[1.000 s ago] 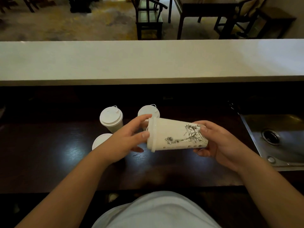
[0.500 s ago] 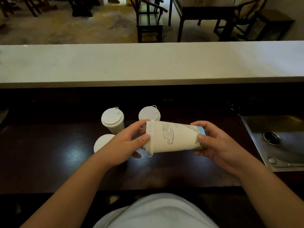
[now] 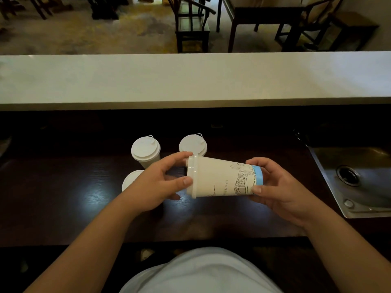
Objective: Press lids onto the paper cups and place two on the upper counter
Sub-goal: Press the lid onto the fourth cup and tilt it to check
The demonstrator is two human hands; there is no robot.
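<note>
I hold a white paper cup (image 3: 220,176) with a line drawing and a blue band on its side, lying horizontally above the dark lower counter (image 3: 63,197). Its white lid (image 3: 192,176) points left. My left hand (image 3: 156,182) grips the lid's rim with thumb and fingers. My right hand (image 3: 275,187) holds the cup's base end. Three lidded cups stand behind: one at the back left (image 3: 145,151), one at the back middle (image 3: 193,144), and one (image 3: 131,179) partly hidden by my left hand. The pale upper counter (image 3: 190,79) runs across above.
A steel sink (image 3: 355,178) is set into the lower counter at the right. Dark wooden chairs (image 3: 191,24) and a table (image 3: 264,15) stand on the floor beyond the upper counter. My light shirt shows at the bottom edge.
The cup has turned about its long axis between my hands, showing a different part of the drawing and the blue band. Both hands stay on its ends.
</note>
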